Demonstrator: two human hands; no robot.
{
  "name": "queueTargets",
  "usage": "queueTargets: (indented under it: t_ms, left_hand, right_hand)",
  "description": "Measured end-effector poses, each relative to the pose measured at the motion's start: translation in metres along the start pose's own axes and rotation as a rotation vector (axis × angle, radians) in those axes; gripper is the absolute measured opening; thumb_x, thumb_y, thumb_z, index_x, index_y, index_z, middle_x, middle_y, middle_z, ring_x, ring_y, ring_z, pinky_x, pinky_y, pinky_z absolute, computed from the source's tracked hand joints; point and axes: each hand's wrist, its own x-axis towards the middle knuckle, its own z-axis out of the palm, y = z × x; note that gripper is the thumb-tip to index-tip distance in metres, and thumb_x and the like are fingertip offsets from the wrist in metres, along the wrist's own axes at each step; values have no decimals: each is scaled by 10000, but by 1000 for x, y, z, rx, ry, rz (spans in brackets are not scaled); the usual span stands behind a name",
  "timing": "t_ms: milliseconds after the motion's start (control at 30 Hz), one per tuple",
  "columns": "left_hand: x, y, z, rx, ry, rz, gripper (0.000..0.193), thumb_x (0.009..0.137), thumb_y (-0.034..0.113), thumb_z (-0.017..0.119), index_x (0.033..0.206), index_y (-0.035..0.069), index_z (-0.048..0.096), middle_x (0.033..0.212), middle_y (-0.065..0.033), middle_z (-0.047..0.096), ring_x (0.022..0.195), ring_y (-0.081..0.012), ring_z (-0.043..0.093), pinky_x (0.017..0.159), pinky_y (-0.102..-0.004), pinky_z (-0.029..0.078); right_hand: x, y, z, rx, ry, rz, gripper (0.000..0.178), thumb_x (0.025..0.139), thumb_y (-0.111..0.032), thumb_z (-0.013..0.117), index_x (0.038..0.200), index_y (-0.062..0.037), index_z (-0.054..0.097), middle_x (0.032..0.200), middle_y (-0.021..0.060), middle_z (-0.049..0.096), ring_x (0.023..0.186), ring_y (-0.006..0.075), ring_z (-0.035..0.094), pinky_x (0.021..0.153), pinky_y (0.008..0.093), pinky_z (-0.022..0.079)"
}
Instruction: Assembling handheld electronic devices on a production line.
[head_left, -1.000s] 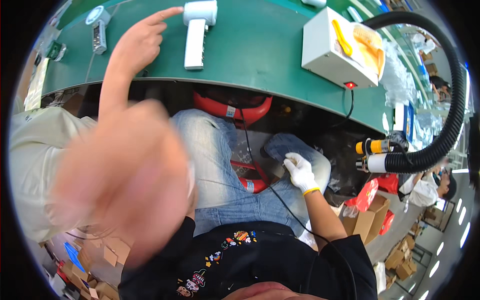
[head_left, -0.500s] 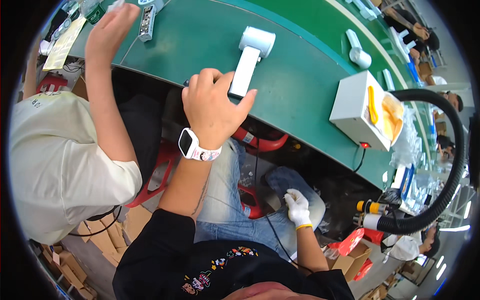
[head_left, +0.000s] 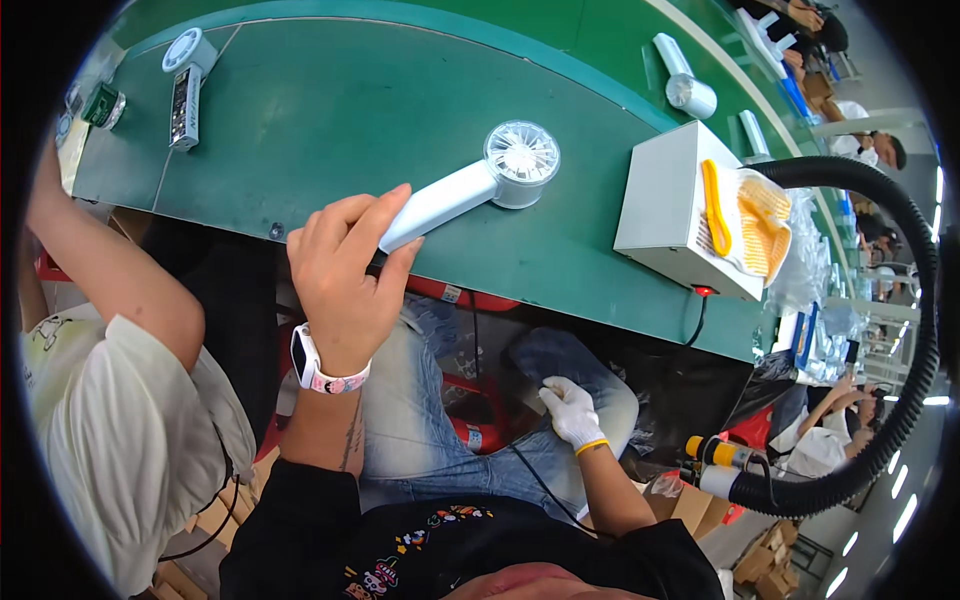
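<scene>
My left hand (head_left: 348,285), bare and with a white watch at the wrist, grips the lower end of a white handheld fan (head_left: 440,207) between thumb and fingers. The fan lies at a slant over the green workbench (head_left: 330,120); its round head (head_left: 522,163) turns a clear, radially ribbed face upward. Whether the head rests on the bench or hovers just above it, I cannot tell. My right hand (head_left: 572,412), in a white glove with a yellow cuff, rests on my thigh. Its fingers are curled, with nothing visible in them.
A white box (head_left: 655,205) with a glove (head_left: 758,225) on it stands at right, beside a black corrugated hose (head_left: 925,300). Another fan with exposed electronics (head_left: 185,108) lies far left. More white fans (head_left: 690,92) sit beyond. A co-worker's arm (head_left: 115,260) is at left.
My left hand has closed on the fan's handle. The fan has swung round, and its clear face now shows upward. The view has shifted; the co-worker's raised hand has left it.
</scene>
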Motion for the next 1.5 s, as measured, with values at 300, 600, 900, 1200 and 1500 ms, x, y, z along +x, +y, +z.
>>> queueTargets:
  t_ms: [300, 600, 900, 1200, 1500]
  left_hand:
    - [-2, -3, 4, -8, 15, 3, 509, 720, 75, 864, 1218, 118, 767, 1050, -52, 711, 916, -217, 654, 811, -371, 400]
    - [0, -1, 0, 45, -47, -12, 504, 745, 92, 858, 1237, 79, 749, 1118, -98, 734, 974, -264, 673, 863, -372, 426]
    - [-2, 3, -21, -237, -290, 86, 515, 799, 236, 860, 1248, 23, 722, 1130, -154, 743, 992, -314, 674, 884, -382, 478]
    - [-35, 83, -13, -549, -764, 276, 518, 792, 288, 845, 1237, 51, 727, 1124, -141, 751, 1015, -332, 693, 901, -404, 492]
    - [-67, 101, -2, -643, -890, 192, 597, 815, 396, 842, 1243, 1, 711, 1083, -151, 739, 969, -286, 693, 881, -369, 525]
  right_hand:
    - [5, -2, 0, -10, -16, 26, 406, 979, -243, 704, 1293, 12, 675, 1159, 140, 760, 1049, 206, 718, 940, 312, 545]
    - [11, 3, 0, -6, -28, 12, 424, 967, -268, 707, 1280, 16, 680, 1163, 188, 764, 1087, 273, 735, 968, 347, 546]
    - [-6, 5, 7, 414, 121, -193, 373, 1017, -263, 669, 1239, 35, 687, 1077, 137, 765, 1001, 246, 744, 894, 352, 578]
    - [-103, -111, -30, 1752, -486, -249, 720, 1037, -658, 409, 1445, -78, 533, 1238, 173, 653, 988, 337, 663, 741, 460, 555]
    - [-129, -87, -23, 1901, -635, -193, 759, 1035, -720, 372, 1386, -80, 582, 1126, 180, 683, 876, 371, 649, 673, 439, 474]
